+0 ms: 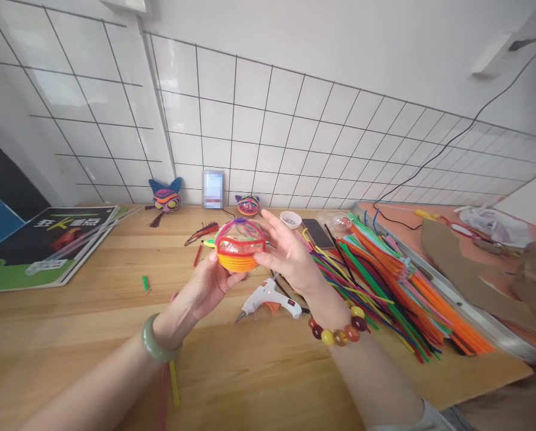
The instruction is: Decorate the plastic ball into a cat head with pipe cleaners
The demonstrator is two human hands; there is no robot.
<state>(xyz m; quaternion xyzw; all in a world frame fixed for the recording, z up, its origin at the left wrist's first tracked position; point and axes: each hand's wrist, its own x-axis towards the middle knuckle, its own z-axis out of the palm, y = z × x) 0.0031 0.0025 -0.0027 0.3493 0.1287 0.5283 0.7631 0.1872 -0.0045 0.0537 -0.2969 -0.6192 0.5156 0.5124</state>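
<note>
Between my two hands is a clear plastic ball [240, 246] trimmed with pipe cleaners: orange rows round the bottom, a red outline across the middle, pink strands up the side and a purple spot on top. My left hand [212, 281] grips it from the lower left, its fingers partly hidden beneath. My right hand [290, 254] holds its right side with the thumb, the other fingers stretched up behind it. Below the ball a white glue gun [270, 297] lies on the wooden table, nozzle to the left, a small light glowing on it.
Many coloured pipe cleaners [384, 281] spread over the table's right side. Behind stand two decorated heads, a blue-eared one [166, 196] and a smaller one [247, 205], plus a propped phone [213, 189]. A white bowl [290, 219] and dark phone [317, 232] lie right of them; a magazine [48, 245] lies left.
</note>
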